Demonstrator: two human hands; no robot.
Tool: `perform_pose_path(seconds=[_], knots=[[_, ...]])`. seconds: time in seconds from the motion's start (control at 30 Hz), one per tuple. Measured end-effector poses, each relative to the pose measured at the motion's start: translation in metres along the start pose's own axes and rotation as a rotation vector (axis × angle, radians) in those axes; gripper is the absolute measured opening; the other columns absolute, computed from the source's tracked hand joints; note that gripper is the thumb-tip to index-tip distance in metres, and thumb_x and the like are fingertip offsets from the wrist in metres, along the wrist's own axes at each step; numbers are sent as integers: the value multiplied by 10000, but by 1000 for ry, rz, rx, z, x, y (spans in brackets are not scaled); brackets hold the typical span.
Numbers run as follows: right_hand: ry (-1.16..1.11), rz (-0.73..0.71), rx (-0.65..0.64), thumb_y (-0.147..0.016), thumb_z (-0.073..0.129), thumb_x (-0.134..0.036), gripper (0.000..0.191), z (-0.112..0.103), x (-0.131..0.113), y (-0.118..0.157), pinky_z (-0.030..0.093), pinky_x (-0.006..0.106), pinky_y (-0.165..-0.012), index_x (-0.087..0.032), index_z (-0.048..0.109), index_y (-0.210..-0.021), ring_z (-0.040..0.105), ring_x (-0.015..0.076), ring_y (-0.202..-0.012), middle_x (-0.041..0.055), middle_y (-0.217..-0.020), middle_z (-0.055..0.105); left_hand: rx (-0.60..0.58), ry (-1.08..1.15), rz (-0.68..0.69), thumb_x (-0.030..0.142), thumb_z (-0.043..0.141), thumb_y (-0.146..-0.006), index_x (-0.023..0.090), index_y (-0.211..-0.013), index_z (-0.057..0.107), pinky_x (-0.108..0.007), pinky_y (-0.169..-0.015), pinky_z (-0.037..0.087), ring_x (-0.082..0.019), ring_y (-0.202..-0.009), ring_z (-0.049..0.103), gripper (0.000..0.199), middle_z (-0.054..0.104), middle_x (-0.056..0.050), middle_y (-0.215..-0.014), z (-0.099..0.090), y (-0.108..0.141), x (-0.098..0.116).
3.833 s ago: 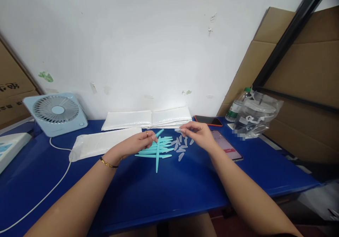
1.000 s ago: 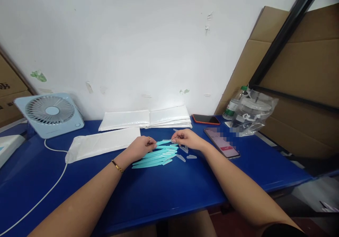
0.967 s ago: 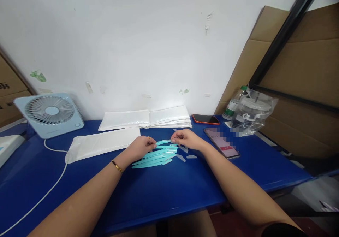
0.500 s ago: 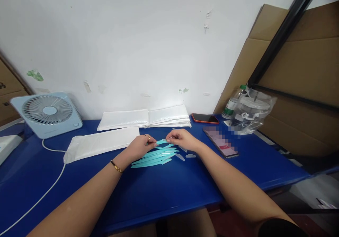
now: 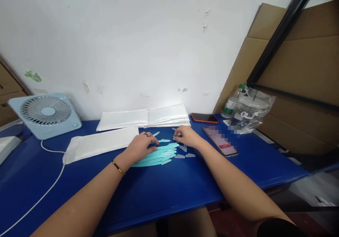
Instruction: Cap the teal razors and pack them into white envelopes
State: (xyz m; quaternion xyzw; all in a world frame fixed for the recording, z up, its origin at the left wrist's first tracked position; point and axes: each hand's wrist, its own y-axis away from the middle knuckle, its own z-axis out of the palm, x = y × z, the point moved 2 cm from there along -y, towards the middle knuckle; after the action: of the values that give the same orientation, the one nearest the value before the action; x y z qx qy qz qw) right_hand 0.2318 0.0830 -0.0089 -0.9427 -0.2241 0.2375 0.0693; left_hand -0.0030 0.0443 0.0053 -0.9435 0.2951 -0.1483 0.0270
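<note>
Several thin turquoise sticks (image 5: 153, 158) lie in a fanned pile on the blue table, with a few more just behind them. My left hand (image 5: 144, 146) rests over the pile's left end, fingers apart, touching the sticks. Small translucent caps (image 5: 179, 156) are scattered right of the pile. Above the caps at the back, my right hand (image 5: 184, 136) has its fingertips pinched together near a cap; what is between them is too small to make out.
White padded envelopes (image 5: 122, 118) are stacked by the wall, and a single envelope (image 5: 100, 143) lies before them. A blue fan (image 5: 48, 115) with a cable stands left. Two phones (image 5: 204, 118), a bottle (image 5: 230, 104) and a bagged cup (image 5: 250, 111) are at right.
My hands have moved apart. The turquoise stick they held together now lies behind the pile. My left hand has opened over the pile, and my right hand has shifted right to the caps.
</note>
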Motion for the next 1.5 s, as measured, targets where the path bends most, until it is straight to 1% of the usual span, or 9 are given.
perform_pose_path(seconds=[0.2, 0.4, 0.53, 0.87, 1.1, 1.23, 1.33, 1.43, 1.5], knots=[[-68, 20, -42, -740, 641, -238, 64, 3, -5, 0, 384, 222, -613, -174, 653, -737, 564, 131, -694, 22, -757, 626, -62, -18, -16, 323, 492, -823, 227, -798, 655, -286, -717, 406, -198, -840, 570, 191, 660, -23, -825, 6, -4, -3], [-461, 62, -149, -762, 622, -399, 271, -21, 4, 7, 444, 232, -544, -145, 654, -852, 566, 107, -545, 25, -683, 633, -15, 23, -71, 287, 398, -857, 201, -766, 628, -290, -697, 404, -192, -786, 587, 262, 675, -40, -855, 0, -3, -5], [-567, 44, -226, -734, 644, -433, 344, -25, 2, 10, 470, 242, -555, -125, 680, -883, 574, 110, -550, 31, -674, 634, 41, 68, -130, 350, 376, -868, 200, -819, 613, -286, -672, 410, -200, -791, 590, 285, 663, -51, -843, -5, -1, -8], [-583, 46, -191, -730, 648, -424, 334, -23, -2, 9, 447, 227, -526, -127, 680, -878, 557, 103, -534, 29, -664, 630, 54, 46, -146, 348, 372, -871, 196, -784, 593, -290, -662, 406, -201, -769, 588, 283, 661, -50, -824, -7, -1, -10], [-572, -16, -243, -752, 629, -366, 275, -3, -10, 6, 442, 209, -504, -139, 683, -898, 552, 105, -536, 16, -650, 609, 51, 26, -75, 295, 391, -869, 200, -796, 615, -297, -732, 413, -200, -818, 580, 254, 655, -48, -834, -2, -4, -5], [-519, 11, -213, -771, 602, -351, 267, 5, -11, 3, 442, 212, -511, -147, 683, -922, 573, 118, -555, 21, -649, 623, 134, -2, -152, 421, 475, -834, 193, -997, 619, -337, -845, 411, -252, -1017, 533, 315, 640, -81, -1045, -1, -5, -13], [-471, 34, -170, -764, 607, -331, 284, -1, -7, 4, 438, 217, -531, -145, 677, -968, 577, 126, -577, 22, -643, 629, 138, -19, -208, 538, 556, -749, 162, -1178, 546, -360, -913, 391, -284, -1116, 480, 571, 575, -116, -1199, 2, -6, -22], [-365, -27, -165, -706, 668, -344, 243, -19, -5, 10, 415, 216, -540, -155, 701, -856, 546, 117, -584, 20, -669, 629, 60, -7, -204, 479, 546, -770, 203, -1077, 601, -324, -830, 422, -249, -1008, 545, 417, 625, -76, -1084, 5, -8, -26], [-281, -79, -260, -644, 718, -359, 233, -29, -7, 16, 391, 211, -520, -170, 707, -780, 528, 111, -576, 7, -672, 625, 50, -10, -188, 416, 534, -788, 226, -969, 626, -305, -760, 423, -224, -918, 571, 278, 644, -45, -977, 5, -8, -25]])
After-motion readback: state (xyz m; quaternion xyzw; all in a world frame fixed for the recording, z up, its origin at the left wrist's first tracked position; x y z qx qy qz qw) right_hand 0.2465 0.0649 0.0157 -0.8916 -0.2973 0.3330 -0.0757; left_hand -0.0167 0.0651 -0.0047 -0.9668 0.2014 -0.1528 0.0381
